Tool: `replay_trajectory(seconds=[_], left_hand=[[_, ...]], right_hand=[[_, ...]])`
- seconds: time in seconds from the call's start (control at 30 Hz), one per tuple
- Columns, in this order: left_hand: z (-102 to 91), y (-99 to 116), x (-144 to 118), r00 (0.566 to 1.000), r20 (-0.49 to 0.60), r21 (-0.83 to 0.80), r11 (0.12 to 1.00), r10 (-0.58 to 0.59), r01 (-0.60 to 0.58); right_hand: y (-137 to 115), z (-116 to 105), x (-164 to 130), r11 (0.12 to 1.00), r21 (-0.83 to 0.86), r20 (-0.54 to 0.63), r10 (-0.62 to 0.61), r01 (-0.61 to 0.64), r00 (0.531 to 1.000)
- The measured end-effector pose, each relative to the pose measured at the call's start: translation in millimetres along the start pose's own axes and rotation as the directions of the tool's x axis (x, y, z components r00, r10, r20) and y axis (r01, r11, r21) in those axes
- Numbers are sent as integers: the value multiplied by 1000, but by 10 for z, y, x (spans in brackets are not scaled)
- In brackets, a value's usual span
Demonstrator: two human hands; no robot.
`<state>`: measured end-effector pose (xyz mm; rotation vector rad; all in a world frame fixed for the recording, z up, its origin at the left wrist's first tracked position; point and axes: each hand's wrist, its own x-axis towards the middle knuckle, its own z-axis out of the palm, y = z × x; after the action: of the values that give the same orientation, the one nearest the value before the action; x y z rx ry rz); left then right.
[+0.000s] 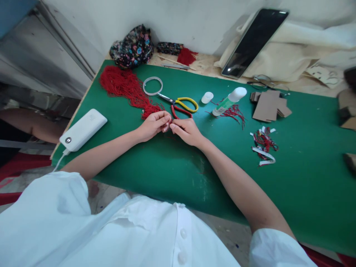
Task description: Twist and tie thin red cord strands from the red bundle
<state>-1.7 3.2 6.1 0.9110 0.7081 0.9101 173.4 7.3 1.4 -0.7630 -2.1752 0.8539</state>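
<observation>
Both hands are meeting in the middle of the green desk (292, 193) here. The left hand (152, 125) is curling in with its fingers (166, 120) pinched narrow, and the right hand (187, 130) is doing the same, fingertips nearly touching the left ones. Between them they're pinching the end of the red thread bundle (126, 87), which is trailing back and to the left from the fingers in a long messy heap. Exactly what's in the pinch is too small to make out.

The yellow scissors (182, 103) are lying just behind the hands, with the red-handled tool (180, 111) almost touching the right hand. A glue bottle (229, 101) is lying on its side further right, and a white power bank (82, 129) is sitting near the left forearm.
</observation>
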Motion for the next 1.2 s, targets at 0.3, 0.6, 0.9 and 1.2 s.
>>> replay_trajectory(seconds=[0.3, 0.6, 0.9, 1.2], left_hand=[[3, 2, 4, 1000, -9, -6, 1000, -4, 4], [6, 12, 6, 999, -28, 10, 1000, -16, 17], [1, 15, 10, 999, -26, 12, 999, -31, 32], [-5, 17, 9, 999, -26, 20, 999, -43, 43]], right_hand=[[4, 5, 0, 999, -34, 23, 32, -31, 999], [6, 14, -8, 993, -113, 73, 54, -46, 996], [0, 16, -6, 989, -138, 81, 61, -49, 995], [-10, 17, -6, 987, -149, 89, 81, -67, 993]])
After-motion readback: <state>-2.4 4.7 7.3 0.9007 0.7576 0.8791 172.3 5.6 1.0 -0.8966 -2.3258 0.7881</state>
